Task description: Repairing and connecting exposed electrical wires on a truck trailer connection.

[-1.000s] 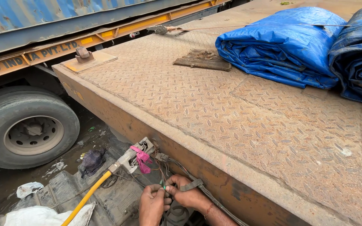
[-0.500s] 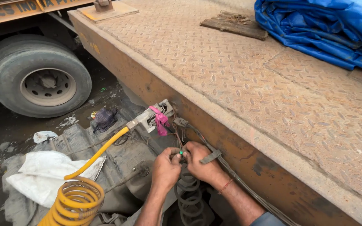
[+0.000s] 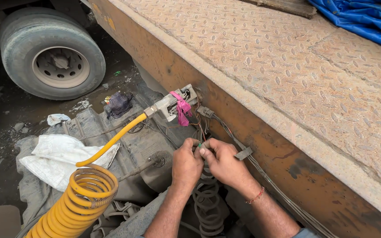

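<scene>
Both hands, left (image 3: 186, 164) and right (image 3: 222, 164), pinching thin coloured wires (image 3: 199, 140) below rusty orange trailer frame (image 3: 261, 136). Light, limp, fragile; best held by insulation near ends.

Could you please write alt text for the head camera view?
Two bare hands, left hand and right hand, pinch thin coloured wires beside a rusty orange steel trailer bed. A coiled yellow air hose runs to a grey metal coupling.
</scene>
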